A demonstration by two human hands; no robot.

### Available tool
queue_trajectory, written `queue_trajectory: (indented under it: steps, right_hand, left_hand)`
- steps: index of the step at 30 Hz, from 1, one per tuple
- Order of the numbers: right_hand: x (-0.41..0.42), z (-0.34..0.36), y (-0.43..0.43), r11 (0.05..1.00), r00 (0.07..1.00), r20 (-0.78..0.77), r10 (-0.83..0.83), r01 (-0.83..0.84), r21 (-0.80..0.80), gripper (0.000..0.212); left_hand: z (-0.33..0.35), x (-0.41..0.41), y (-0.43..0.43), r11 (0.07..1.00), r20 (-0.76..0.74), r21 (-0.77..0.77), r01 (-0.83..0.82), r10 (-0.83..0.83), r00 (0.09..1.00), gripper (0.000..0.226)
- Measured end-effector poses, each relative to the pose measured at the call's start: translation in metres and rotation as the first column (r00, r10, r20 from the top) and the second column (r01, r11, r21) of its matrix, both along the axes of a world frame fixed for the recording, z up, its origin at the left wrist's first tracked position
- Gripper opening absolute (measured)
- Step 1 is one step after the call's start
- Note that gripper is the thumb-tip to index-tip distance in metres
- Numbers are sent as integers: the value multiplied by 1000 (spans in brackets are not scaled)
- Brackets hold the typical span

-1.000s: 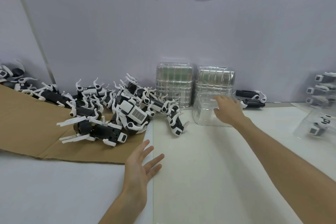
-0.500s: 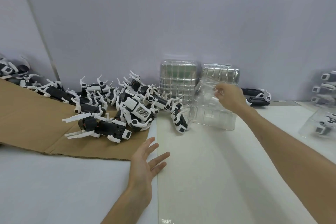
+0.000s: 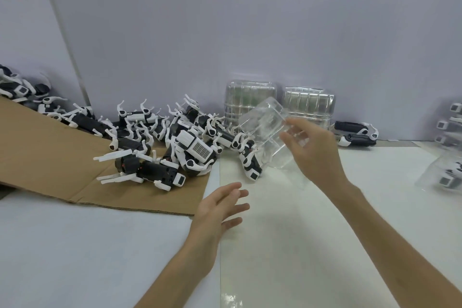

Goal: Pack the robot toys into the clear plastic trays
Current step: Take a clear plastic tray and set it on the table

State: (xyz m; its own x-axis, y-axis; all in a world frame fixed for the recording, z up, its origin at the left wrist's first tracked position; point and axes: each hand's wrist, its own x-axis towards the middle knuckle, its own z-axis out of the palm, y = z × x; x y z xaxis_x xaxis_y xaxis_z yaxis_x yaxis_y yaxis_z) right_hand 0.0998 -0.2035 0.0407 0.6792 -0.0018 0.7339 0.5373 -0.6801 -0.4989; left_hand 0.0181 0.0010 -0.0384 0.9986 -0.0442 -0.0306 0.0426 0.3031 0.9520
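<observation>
Pinching the near end of one clear tray between thumb and curled fingers, the right hand holds it off the table, tilted, its long axis slanting away from the palm, up and to the left. The left hand hovers below and to the left of that grip, fingers straight and spread, holding nothing. What the next move turns on, I would say, is the nearest toy: it lies on the table just under the tray's left edge, between the two hands, its body pointing roughly toward the person, and the free left hand is plainly the nearer one to take it. Farther left of the grip the pile of robot toys sprawls over a cardboard sheet, black blocky bodies with thin, curved white legs hooked through one another (they look likely to snag when one is pulled out). The tray is thin, glossy, moulded plastic with ribbed pockets, and probably flexes under a squeeze. Behind the grip stand two stacks of trays.
</observation>
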Motion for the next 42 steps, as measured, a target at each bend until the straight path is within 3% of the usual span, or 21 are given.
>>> queue_trajectory:
  steps: [4,13,19,26,36,42]
  right_hand:
    - [-42,-38,29,985,988,38,147,-149,81,27]
    - [-64,-70,49,929,949,-52,312,-293,227,27]
    - [-67,-65,48,860,876,-158,457,-389,330,20]
    - [-65,-62,42,839,819,-236,523,-447,310,27]
    - [-66,-63,43,838,810,-256,528,-450,309,29]
    - [-65,-61,42,805,804,-213,556,-456,380,30]
  left_hand:
    - [1,-3,-3,999,117,36,22,-26,993,44]
    - [-2,0,-6,994,205,-51,93,-81,975,32]
    - [-1,-1,-4,996,200,-84,1,16,980,17]
    - [-1,-1,-2,994,197,-70,-85,97,976,17]
    - [3,-1,-2,986,143,-41,-164,168,975,19]
    - [5,-5,-3,999,230,-30,32,-24,973,27]
